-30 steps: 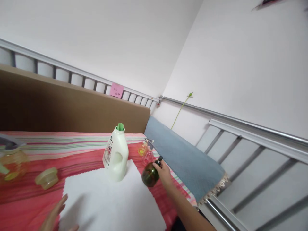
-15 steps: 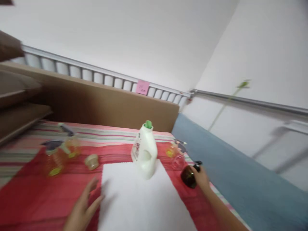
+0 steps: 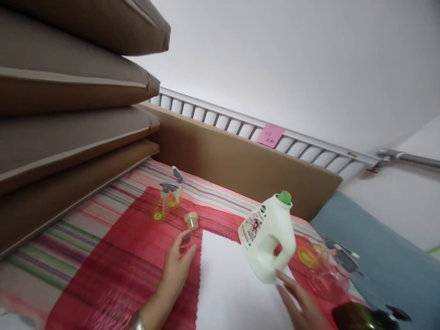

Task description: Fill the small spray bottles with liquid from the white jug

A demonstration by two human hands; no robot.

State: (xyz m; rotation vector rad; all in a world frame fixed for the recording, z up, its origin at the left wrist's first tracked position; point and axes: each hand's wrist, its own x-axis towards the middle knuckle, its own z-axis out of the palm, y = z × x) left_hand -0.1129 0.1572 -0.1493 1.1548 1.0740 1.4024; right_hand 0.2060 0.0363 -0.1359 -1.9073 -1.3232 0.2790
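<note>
A pale green detergent jug (image 3: pixel 261 256) with a handle, a picture label and a bright green spout stands on a white sheet (image 3: pixel 227 284). My right hand (image 3: pixel 299 302) holds nothing, its fingers stretched toward the jug's base; I cannot tell whether they touch it. Left of the sheet, my left hand (image 3: pixel 177 266) is empty, thumb and fingers apart. Just beyond its fingertips sits a beige cap (image 3: pixel 191 221). The dark pump bottle (image 3: pixel 364 317) stands at the lower right, partly cut off by the frame and apart from my right hand.
Two spray bottles (image 3: pixel 163 206) with yellow bottoms stand at the back left, on red cloth (image 3: pixel 130 256). More clear spray bottles (image 3: pixel 330 279) stand right of the jug. Stacked brown cushions (image 3: pixel 79 96) rise at the left; a brown board (image 3: pixel 223 160) runs along the back.
My right hand has let go of the dark bottle and moved left to the jug. The view has turned left, bringing the cushions in. My left hand is nearer the cap.
</note>
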